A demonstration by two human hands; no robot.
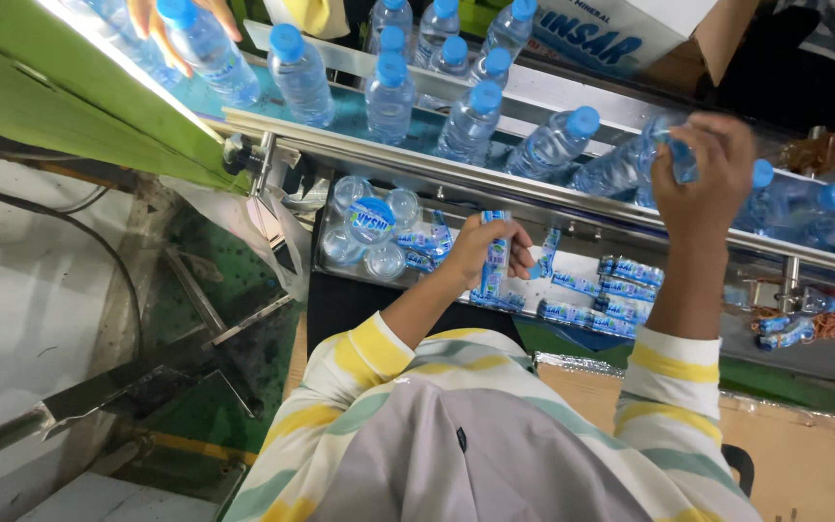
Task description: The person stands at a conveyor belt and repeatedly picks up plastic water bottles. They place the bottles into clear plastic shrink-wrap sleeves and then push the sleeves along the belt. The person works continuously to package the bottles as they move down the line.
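The right hand [703,174] is clamped on a clear bottle [630,166] lying with its long axis along the conveyor [495,184], cap toward the hand. The left hand [490,253], lower and nearer the body, is closed on a blue label sleeve [497,253] above a tray [591,271] holding more sleeves.

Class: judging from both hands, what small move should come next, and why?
Probably bring the blue-and-white label sleeve in the left hand up to the clear blue-capped plastic bottle that the right hand grips on the conveyor; that bottle looks unlabelled.
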